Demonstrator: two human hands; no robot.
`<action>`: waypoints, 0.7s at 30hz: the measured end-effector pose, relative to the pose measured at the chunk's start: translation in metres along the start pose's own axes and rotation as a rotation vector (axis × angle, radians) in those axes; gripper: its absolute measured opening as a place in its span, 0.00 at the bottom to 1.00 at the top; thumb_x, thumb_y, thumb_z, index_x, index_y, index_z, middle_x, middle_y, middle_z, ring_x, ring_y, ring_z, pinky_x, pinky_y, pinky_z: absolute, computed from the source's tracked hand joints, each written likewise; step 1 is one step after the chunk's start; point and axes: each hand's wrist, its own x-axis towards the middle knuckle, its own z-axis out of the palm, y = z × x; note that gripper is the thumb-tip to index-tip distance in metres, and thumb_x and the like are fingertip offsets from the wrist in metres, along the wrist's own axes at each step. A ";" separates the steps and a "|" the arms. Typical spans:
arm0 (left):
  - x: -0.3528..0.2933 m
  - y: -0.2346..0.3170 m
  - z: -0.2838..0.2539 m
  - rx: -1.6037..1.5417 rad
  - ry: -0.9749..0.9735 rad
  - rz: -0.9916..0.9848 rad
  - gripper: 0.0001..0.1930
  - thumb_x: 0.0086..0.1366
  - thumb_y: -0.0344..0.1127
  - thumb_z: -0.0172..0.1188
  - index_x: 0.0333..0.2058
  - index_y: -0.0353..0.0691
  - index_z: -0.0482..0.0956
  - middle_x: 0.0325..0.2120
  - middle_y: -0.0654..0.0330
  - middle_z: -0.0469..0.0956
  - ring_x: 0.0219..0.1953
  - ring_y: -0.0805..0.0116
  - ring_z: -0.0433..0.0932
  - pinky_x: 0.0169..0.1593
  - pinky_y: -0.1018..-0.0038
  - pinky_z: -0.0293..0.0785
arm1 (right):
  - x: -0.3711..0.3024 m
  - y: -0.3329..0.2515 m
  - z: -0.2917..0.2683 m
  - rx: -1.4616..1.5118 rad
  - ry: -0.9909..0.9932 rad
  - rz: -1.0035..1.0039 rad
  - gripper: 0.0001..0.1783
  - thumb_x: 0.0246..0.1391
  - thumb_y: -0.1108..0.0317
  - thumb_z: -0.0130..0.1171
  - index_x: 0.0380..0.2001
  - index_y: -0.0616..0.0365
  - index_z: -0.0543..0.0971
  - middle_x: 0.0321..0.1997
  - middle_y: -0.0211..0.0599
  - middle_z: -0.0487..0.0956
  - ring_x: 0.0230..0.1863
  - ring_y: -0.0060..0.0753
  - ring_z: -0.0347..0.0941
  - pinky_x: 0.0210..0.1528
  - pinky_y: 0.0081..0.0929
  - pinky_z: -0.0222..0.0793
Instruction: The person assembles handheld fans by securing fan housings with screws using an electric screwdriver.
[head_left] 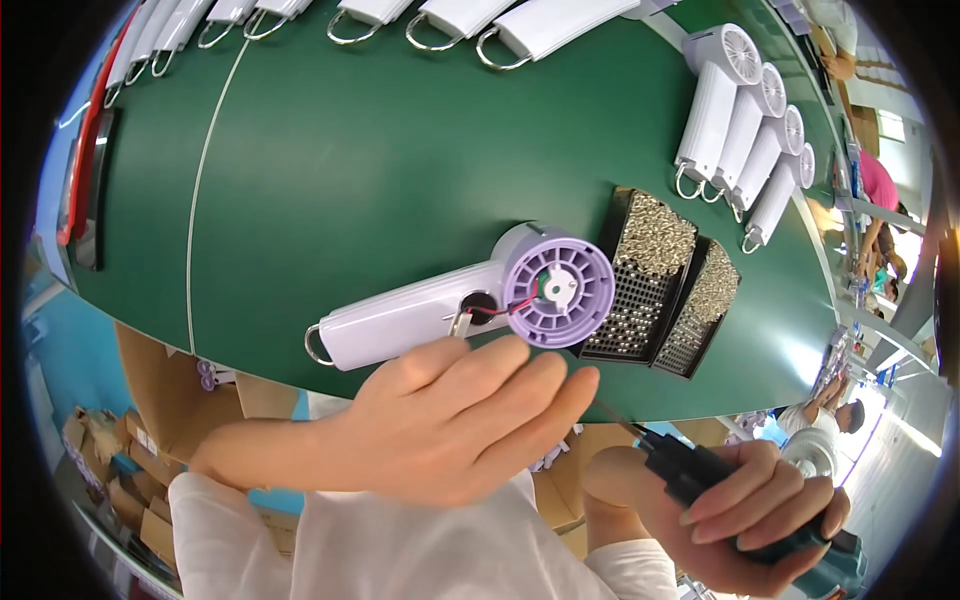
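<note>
A pale lilac handheld fan (400, 318) lies on the green table, its round head to the right and a metal loop at its left end. Red and black wires run from the head's centre to a dark round hole in the handle. My left hand (455, 420) is at the handle's near side, index finger bent beside a small silvery piece (460, 323) at the hole. Its fingertips are partly hidden, so what they pinch is unclear. My right hand (740, 510) grips a dark green and black electric screwdriver (690, 468), its thin bit pointing up and left toward my left hand.
Two black trays (630, 310) of small metal screws stand right of the fan. Several more fans (735, 120) lie at the far right, and several white handles with loops (570, 25) line the far edge. Cardboard boxes (165, 400) sit below the near edge. People are visible at right.
</note>
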 end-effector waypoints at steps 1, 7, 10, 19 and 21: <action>0.000 -0.001 0.002 0.005 -0.006 -0.005 0.17 0.48 0.42 0.67 0.37 0.44 0.83 0.33 0.67 0.74 0.34 0.70 0.67 0.33 0.75 0.53 | -0.001 0.010 0.011 -0.122 0.341 -0.296 0.15 0.61 0.59 0.45 0.37 0.63 0.67 0.18 0.33 0.63 0.09 0.25 0.58 0.09 0.21 0.59; -0.001 -0.006 -0.002 -0.131 -0.051 0.028 0.15 0.45 0.40 0.67 0.32 0.40 0.83 0.28 0.67 0.75 0.30 0.71 0.69 0.32 0.75 0.53 | -0.007 0.005 0.013 -0.037 0.018 0.036 0.19 0.63 0.56 0.39 0.21 0.55 0.64 0.17 0.32 0.63 0.09 0.25 0.59 0.12 0.22 0.63; -0.004 -0.006 0.002 -0.103 0.039 -0.007 0.14 0.43 0.39 0.69 0.30 0.40 0.82 0.25 0.68 0.75 0.28 0.72 0.70 0.32 0.76 0.53 | -0.008 0.005 0.014 -0.012 -0.006 0.047 0.19 0.64 0.55 0.38 0.23 0.56 0.64 0.18 0.32 0.64 0.09 0.26 0.59 0.11 0.23 0.63; 0.001 -0.008 0.000 -0.149 0.019 -0.006 0.12 0.45 0.38 0.70 0.27 0.40 0.80 0.22 0.68 0.73 0.27 0.72 0.70 0.31 0.76 0.55 | -0.008 -0.002 0.016 -0.137 -0.151 0.101 0.17 0.64 0.56 0.40 0.31 0.61 0.64 0.22 0.37 0.65 0.11 0.29 0.61 0.12 0.25 0.64; -0.002 -0.009 -0.001 -0.140 0.011 -0.024 0.11 0.46 0.37 0.69 0.27 0.40 0.80 0.22 0.68 0.73 0.27 0.72 0.70 0.31 0.76 0.55 | -0.009 0.002 0.017 -0.111 -0.165 0.090 0.17 0.64 0.56 0.40 0.32 0.61 0.64 0.22 0.37 0.65 0.11 0.29 0.62 0.12 0.26 0.64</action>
